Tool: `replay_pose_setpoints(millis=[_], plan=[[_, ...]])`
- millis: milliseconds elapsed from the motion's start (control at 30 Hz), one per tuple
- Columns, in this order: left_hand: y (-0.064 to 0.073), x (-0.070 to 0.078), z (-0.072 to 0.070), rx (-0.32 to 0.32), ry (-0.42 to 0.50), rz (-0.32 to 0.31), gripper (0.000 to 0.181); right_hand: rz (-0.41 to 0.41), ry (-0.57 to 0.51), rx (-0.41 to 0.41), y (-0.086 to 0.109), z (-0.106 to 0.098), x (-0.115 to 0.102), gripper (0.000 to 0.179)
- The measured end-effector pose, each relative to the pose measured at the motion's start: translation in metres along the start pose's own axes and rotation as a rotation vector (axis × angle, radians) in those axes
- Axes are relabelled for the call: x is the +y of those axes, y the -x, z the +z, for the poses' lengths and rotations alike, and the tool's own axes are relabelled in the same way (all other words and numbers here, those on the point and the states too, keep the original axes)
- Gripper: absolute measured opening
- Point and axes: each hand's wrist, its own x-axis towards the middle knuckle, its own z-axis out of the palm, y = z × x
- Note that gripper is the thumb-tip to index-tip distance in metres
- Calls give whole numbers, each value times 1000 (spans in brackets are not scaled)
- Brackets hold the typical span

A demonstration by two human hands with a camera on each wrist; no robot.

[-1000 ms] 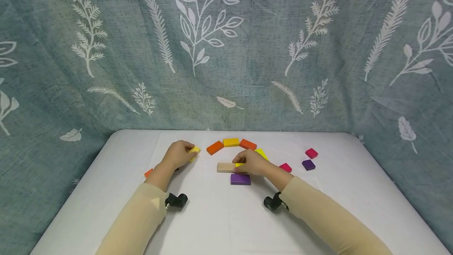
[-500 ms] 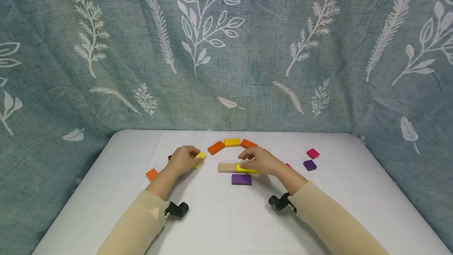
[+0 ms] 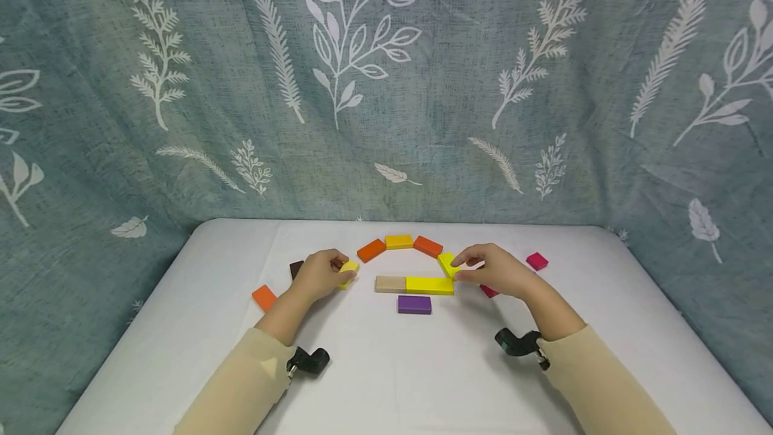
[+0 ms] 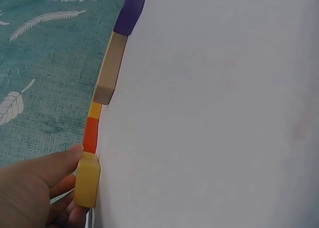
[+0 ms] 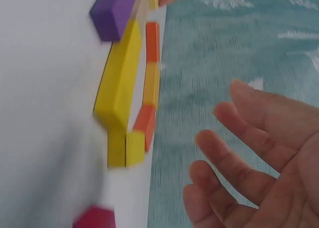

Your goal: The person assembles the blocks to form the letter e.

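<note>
My left hand [image 3: 320, 275] pinches a yellow block [image 4: 87, 180] between thumb and fingers at the left end of a curved row of blocks. Beside it in that row lie an orange block [image 3: 371, 250], a yellow-orange block [image 3: 398, 242], another orange block [image 3: 428, 246] and a bright yellow block [image 3: 446, 262]. My right hand [image 3: 500, 270] hovers by the bright yellow block, fingers spread and holding nothing in the right wrist view. Inside the curve, a wooden block [image 3: 390, 284] meets a long yellow block [image 3: 429, 285] end to end. A purple block [image 3: 414, 305] lies in front of them.
An orange block [image 3: 263, 297] and a dark brown block [image 3: 296, 268] lie left, partly behind the left arm. Toward the right are a red-pink block [image 3: 537, 261] and another red-pink block [image 3: 489, 291], partly covered by the hand. A patterned curtain [image 3: 386, 86] hangs behind the white table [image 3: 398, 374].
My right hand has let go of the long yellow block beside the wooden one and moved right. My left hand has brought its yellow block slightly right, nearer the orange block.
</note>
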Motion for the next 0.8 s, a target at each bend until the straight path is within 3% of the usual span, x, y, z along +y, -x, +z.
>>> replay_pose_setpoints(millis=[333,567,800], plan=[[0,5,3,7,-21,-16,32,41,38,2,17,-15,36,28],[0,7,6,1,-22,-22,32,32,48,37,16,-12,63,27],[1,7,10,12,-16,-23,33,64,60,41,15,-7,72,35]])
